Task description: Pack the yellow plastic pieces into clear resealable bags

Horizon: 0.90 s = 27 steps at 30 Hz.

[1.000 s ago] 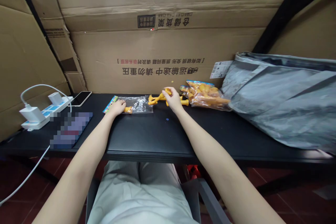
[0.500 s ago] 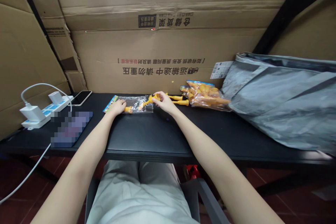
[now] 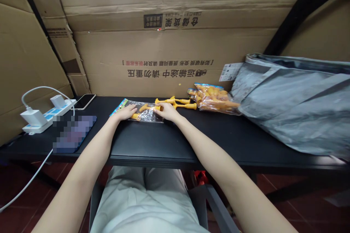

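Observation:
A clear plastic bag (image 3: 149, 117) with a colourful header lies on the black table in front of me. My left hand (image 3: 126, 112) rests on its header end, fingers stretched out over the plastic. Beneath those fingers a yellow piece (image 3: 136, 116) shows inside the bag. My right hand (image 3: 167, 112) grips the handle end of a yellow plastic toy hammer (image 3: 144, 107), whose head points left, at the bag's right end. Whether the hammer is wholly inside the plastic I cannot tell. Just behind my right hand lie several loose yellow toy tools (image 3: 186, 105).
Filled bags of yellow toys (image 3: 214, 98) lie at the right, against a large grey fabric bag (image 3: 295, 105). On the left are a power strip (image 3: 49, 118) with chargers and a cable, a phone (image 3: 85, 102) and a blurred-out dark item (image 3: 73, 134). Cardboard (image 3: 164, 47) walls the back.
My right hand has moved slightly left and toward me, bringing the toy hammer over or into the bag. The bag and my left hand have shifted slightly right.

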Available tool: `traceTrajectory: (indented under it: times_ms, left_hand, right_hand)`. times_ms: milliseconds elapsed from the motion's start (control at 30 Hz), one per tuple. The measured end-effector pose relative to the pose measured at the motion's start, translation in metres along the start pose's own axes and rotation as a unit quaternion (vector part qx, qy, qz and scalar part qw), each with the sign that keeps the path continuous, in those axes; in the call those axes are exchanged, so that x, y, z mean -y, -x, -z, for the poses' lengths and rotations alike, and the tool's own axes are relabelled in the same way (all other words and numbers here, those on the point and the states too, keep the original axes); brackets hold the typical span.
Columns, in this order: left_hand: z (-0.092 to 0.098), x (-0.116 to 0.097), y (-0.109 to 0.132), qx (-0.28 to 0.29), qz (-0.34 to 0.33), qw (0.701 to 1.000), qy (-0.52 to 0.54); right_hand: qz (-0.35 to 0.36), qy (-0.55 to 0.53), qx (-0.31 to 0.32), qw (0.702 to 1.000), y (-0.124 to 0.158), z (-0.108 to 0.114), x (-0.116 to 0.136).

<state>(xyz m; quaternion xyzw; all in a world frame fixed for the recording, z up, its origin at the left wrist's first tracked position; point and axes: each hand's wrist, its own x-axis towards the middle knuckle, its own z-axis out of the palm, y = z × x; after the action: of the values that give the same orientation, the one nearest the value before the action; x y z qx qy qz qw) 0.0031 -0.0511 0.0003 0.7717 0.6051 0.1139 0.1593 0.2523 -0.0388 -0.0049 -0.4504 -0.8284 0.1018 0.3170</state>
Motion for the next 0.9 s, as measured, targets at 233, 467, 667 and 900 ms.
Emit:
traceTrajectory:
  times_ms: [233,467,667,900]
  left_hand:
    - [-0.006,-0.016,0.003,-0.022,-0.038,0.996,0.083]
    - [-0.003,-0.023,0.004,-0.038,0.008,0.964,0.262]
    - [-0.005,-0.016,-0.003,-0.033,0.002,0.950,0.312]
    - [-0.004,-0.018,-0.002,-0.042,0.012,0.963,0.268]
  right_hand:
    - [0.026,-0.082,0.076,0.993,0.005,-0.009,0.014]
    - [0.021,-0.063,0.032,0.997,-0.004,-0.018,0.014]
    - [-0.025,-0.056,0.001,0.998,-0.015,-0.034,0.010]
    - [-0.080,-0.081,-0.039,0.993,-0.012,-0.038,0.012]
